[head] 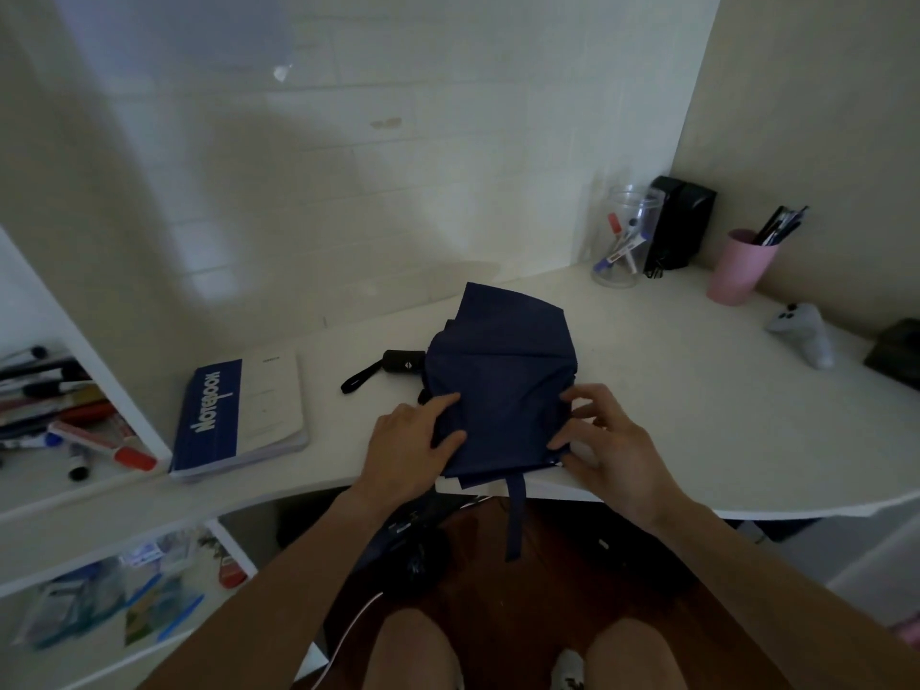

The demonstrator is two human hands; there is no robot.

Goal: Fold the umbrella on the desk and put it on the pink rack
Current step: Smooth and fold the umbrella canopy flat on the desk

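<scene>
Left hand (408,440) flat on umbrella (503,390), fingers spread, pressing cloth at left edge. Right hand (607,440) pinching cloth fold at right edge. Umbrella collapsed, cloth loose, lying at front edge of desk (697,390); handle (403,362) sticks out left, strap (515,515) hangs over edge. Notebook (244,415) near, left; pink cup (742,266) well apart, right. Step judged: gathering pleats. Next: roll cloth tight, wrap strap. Pink rack not seen.

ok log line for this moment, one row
stage: folding | umbrella: on desk | left hand: on canopy | right hand: pinching canopy edge | strap: hanging loose
</scene>
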